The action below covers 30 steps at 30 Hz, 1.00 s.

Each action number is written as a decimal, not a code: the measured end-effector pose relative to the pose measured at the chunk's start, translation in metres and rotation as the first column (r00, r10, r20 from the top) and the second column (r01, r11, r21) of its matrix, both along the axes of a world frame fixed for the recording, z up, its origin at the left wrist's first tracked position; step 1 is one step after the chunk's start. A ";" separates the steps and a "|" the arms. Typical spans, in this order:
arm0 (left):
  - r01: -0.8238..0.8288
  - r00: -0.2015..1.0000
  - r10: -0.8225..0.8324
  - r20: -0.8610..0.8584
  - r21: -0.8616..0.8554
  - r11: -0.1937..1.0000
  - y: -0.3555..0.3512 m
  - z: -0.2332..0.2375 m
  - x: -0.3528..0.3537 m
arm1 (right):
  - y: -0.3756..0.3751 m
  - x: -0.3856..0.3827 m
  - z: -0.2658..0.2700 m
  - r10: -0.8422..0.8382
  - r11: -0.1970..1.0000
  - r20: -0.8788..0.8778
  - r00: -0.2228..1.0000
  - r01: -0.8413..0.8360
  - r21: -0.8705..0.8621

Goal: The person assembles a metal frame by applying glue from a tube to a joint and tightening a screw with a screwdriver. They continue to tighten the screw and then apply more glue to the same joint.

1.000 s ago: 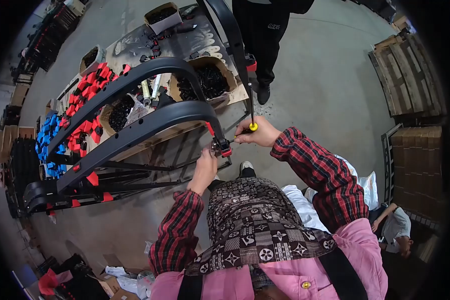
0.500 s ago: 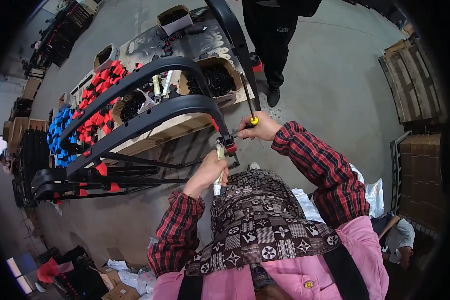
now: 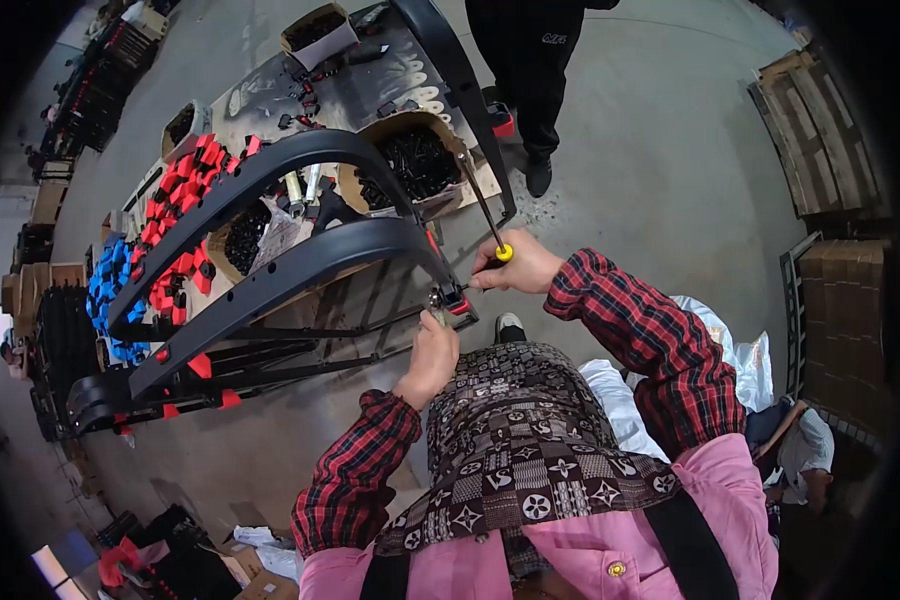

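My left hand [image 3: 432, 358] is closed around a wrench whose metal head [image 3: 435, 299] sits against the lower end of a black curved tube frame [image 3: 332, 247]. Its handle is mostly hidden by my fingers. A red end piece [image 3: 459, 307] is on that frame end. My right hand [image 3: 526, 264] is closed on a screwdriver [image 3: 504, 252] with a yellow-and-black handle, its shaft slanting up and away from the joint. The fingertips of this hand pinch close to the frame end, by a small dark part too small to name.
A worktable [image 3: 253, 97] behind the frame bears red pieces [image 3: 177, 187], blue pieces [image 3: 110, 290] and an open box of black parts [image 3: 417, 160]. A person in black trousers [image 3: 523, 65] stands beyond. Pallets [image 3: 820, 140] and stacked cartons [image 3: 843, 320] are at right.
My view has shifted slightly. The wrench's pale handle, visible below my left hand before, is now hidden. The screwdriver stays in my right hand near the frame end.
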<state>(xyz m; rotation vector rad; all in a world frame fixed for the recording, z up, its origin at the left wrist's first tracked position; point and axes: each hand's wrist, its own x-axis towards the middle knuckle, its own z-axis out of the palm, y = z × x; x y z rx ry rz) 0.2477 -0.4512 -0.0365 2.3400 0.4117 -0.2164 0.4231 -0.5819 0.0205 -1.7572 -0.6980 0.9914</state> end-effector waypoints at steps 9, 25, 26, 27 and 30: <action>0.104 0.960 -0.053 0.274 -0.172 0.980 0.036 -0.054 0.029 | 0.001 0.000 0.006 -0.006 0.997 -0.133 0.991 -0.005 -0.080; -0.329 0.944 0.214 -0.251 -0.723 0.607 0.005 0.056 -0.004 | 0.001 0.002 -0.001 0.043 0.999 -0.072 0.996 -0.045 -0.024; -0.332 0.943 0.189 -0.275 -0.707 0.625 0.002 0.057 0.000 | 0.001 0.002 0.000 0.051 0.998 -0.069 0.996 -0.052 -0.025; -0.325 0.943 0.165 -0.290 -0.686 0.651 0.003 0.059 0.003 | 0.001 0.002 0.002 0.058 0.998 -0.064 0.996 -0.060 -0.027; -0.344 0.924 0.149 -0.351 -0.600 0.722 0.003 0.077 0.010 | 0.002 0.002 0.002 0.054 0.997 -0.080 0.995 -0.058 -0.046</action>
